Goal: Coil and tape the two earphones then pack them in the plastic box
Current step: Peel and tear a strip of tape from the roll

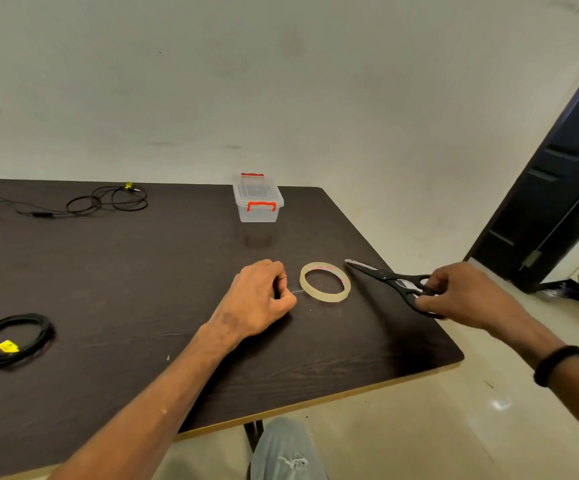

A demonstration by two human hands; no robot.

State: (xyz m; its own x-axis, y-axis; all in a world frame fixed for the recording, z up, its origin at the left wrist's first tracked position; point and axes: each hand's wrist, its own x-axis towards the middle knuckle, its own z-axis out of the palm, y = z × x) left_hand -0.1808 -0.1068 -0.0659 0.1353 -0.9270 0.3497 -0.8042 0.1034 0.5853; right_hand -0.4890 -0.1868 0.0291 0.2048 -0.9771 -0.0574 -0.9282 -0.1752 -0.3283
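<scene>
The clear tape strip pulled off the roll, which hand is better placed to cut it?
Right. The right hand already grips the black scissors, blades aimed toward the translucent tape roll. The left hand is occupied pinching the pulled strip's end.

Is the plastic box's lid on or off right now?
On. The lid sits flat on the plastic box, with both red latches down at its ends.

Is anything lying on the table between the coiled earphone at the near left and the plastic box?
Nothing visible does. The dark tabletop between the coiled earphone and the plastic box is bare. The left hand, tape roll and scissors sit right of that line. The box's lid is on.
</scene>
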